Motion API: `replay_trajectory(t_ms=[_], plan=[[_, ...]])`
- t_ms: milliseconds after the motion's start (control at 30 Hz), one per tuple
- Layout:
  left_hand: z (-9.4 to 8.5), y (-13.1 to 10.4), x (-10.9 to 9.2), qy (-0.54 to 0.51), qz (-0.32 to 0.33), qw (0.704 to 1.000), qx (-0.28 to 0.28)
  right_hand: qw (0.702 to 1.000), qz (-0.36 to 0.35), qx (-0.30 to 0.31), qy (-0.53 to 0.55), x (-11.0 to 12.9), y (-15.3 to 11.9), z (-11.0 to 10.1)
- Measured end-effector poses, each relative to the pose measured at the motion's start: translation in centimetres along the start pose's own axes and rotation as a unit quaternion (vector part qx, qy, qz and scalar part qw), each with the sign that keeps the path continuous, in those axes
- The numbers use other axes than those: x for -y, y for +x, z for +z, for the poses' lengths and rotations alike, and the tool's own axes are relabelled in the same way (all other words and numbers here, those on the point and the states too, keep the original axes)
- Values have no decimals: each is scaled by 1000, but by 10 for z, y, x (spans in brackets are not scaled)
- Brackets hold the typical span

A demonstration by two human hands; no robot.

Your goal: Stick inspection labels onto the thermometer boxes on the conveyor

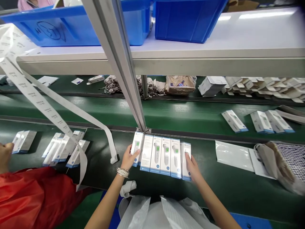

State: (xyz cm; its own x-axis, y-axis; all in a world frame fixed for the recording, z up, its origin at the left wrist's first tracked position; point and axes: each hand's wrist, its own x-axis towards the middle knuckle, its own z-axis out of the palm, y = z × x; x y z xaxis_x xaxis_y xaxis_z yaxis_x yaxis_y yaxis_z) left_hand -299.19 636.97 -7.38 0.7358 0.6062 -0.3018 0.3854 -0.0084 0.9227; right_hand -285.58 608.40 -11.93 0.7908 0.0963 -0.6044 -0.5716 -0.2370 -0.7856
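White-and-blue cardboard boxes [155, 163] are lined up on a dark-green bench [205, 159]. End boxes [137, 140] are pinched by the left grip [128, 159] and right grip [194, 169].

A metal post [118, 57] is rising from a dark worktop [203, 156] — a green belt [186, 111] and white shelf [250, 35] are stretching behind it, light [267, 15] is glinting to its right, floor [79, 210] is showing lower left.

Smooth card boxes [156, 154], matt paper label strip [47, 109], glossy plastic bins [188, 20], smooth metal post [124, 70].
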Motion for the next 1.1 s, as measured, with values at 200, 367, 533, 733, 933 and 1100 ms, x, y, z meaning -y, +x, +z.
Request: replay_trajectory(t_ms=[200,367,533,733,933,1100], plan=[[-3,-6,-11,19,-40,998,44,989,67,98,90,19,-11,-15],[6,-10,-17,35,-20,998,52,975,73,157,142,28,-20,-11],[10,-18,-22,41,-26,997,61,951,116,217,189,30,-27,-15],[33,-37,-21,6,-29,998,62,956,124,180,197,32,-27,-43],[76,-64,-15,-29,-36,997,54,931,192,235,202,24,-17,-85],[128,-102,-2,-53,-51,996,40,930,232,240,157,10,-6,-140]])
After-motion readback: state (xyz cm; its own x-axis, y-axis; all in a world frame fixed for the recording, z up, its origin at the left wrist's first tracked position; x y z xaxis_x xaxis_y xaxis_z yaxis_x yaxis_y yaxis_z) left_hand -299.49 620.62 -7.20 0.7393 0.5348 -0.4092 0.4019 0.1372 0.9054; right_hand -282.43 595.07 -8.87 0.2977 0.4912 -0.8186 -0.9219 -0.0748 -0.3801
